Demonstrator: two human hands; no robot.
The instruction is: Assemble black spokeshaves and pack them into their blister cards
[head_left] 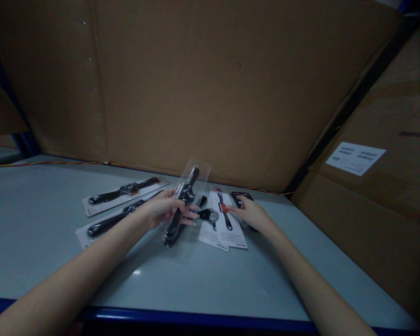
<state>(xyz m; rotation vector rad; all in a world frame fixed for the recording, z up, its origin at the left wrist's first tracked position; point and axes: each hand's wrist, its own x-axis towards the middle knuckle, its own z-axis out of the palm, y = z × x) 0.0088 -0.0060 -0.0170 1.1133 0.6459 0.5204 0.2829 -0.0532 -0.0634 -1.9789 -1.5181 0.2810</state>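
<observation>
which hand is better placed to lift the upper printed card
Probably the right hand: its fingers are right at the upper printed card, while the left hand is occupied holding a clear plastic blister pack.

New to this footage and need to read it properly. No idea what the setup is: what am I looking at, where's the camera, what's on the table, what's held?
No machine here: these are a person's two bare hands. The single picture comes from a camera worn on that person's head, looking forward and down.

The left hand holds a clear plastic pack with a black tool inside. The right hand is at the front printed card; whether it grips it is hard to tell. Another card lies partly under that one, and a black object is partly hidden by the right hand.

On the left of the grey table lie two more packaged black tools. A cardboard panel stands behind.
</observation>
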